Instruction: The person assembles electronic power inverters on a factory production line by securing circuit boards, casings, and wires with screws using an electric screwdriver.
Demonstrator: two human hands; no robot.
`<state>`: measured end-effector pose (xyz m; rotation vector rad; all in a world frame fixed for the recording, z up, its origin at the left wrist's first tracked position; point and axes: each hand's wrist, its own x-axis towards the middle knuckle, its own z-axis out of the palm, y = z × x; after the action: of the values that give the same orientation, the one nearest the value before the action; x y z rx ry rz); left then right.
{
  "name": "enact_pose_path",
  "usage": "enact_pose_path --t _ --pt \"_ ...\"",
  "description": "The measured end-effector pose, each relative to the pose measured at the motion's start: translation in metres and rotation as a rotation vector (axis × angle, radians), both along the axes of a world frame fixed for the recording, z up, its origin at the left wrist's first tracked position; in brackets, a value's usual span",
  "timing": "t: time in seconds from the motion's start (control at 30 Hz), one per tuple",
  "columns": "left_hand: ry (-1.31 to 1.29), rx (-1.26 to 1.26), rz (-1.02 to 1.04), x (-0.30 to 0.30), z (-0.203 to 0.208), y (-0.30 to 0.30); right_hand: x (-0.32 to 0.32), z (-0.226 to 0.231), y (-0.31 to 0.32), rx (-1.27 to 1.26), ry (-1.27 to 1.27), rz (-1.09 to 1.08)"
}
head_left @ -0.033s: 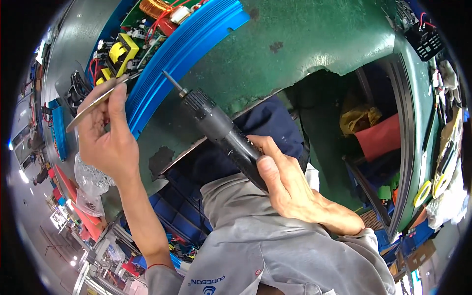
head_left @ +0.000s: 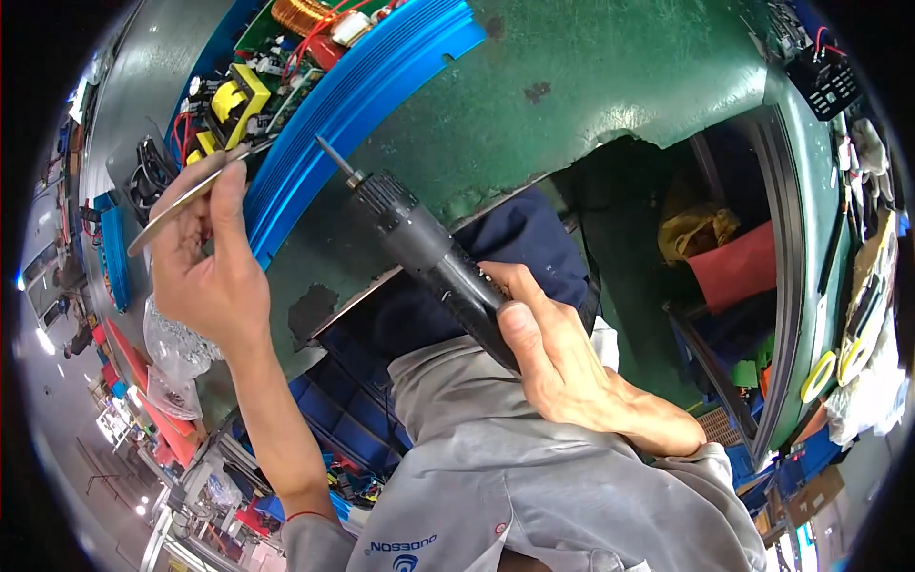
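My right hand (head_left: 572, 367) is wrapped round the dark body of an electric screwdriver (head_left: 419, 243). Its thin bit points up and left, with the tip close to the near wall of a blue ribbed metal housing (head_left: 381, 71); whether it touches cannot be told. Metal tweezers (head_left: 181, 202) are pinched between the thumb and fingers of my left hand (head_left: 214, 257). Their narrow tips reach over the housing's near edge beside a circuit board. On that board sit a yellow-wrapped transformer (head_left: 229, 100) and a copper coil (head_left: 303, 17), with red wires nearby.
The green worktop (head_left: 591, 57) has worn patches and a broken-looking edge above a dark opening. A red sheet (head_left: 739, 267) and yellow plastic lie below at the right. Left of the housing stands a black fan (head_left: 152, 172); clear plastic bags (head_left: 176, 348) lie near my left forearm.
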<state>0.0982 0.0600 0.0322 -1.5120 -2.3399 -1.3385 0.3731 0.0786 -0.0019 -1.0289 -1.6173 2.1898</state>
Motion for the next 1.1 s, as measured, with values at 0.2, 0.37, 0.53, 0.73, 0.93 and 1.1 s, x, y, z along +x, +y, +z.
enact_pose_path --t 0.2,0.37,0.53,0.73,0.93,1.1 --pt "-0.010 -0.010 -0.009 0.003 0.003 0.009 -0.003 -0.004 0.006 -0.037 0.022 -0.021" --pt "0.201 -0.137 -0.023 0.002 0.016 -0.001 0.001 -0.019 0.007 -0.664 0.219 0.012" --pt "0.011 -0.058 -0.183 0.015 0.007 -0.011 0.024 -0.019 -0.011 -0.591 0.055 0.032" --pt "0.076 -0.038 -0.202 0.003 0.012 -0.013 0.022 0.012 0.012 -0.494 -0.019 0.110" --pt "0.014 -0.079 -0.196 0.000 0.016 -0.014 0.021 0.017 0.024 -0.806 0.072 0.079" --pt "-0.013 -0.100 -0.221 0.002 0.019 -0.014 0.017 0.023 0.027 -0.692 0.000 0.167"
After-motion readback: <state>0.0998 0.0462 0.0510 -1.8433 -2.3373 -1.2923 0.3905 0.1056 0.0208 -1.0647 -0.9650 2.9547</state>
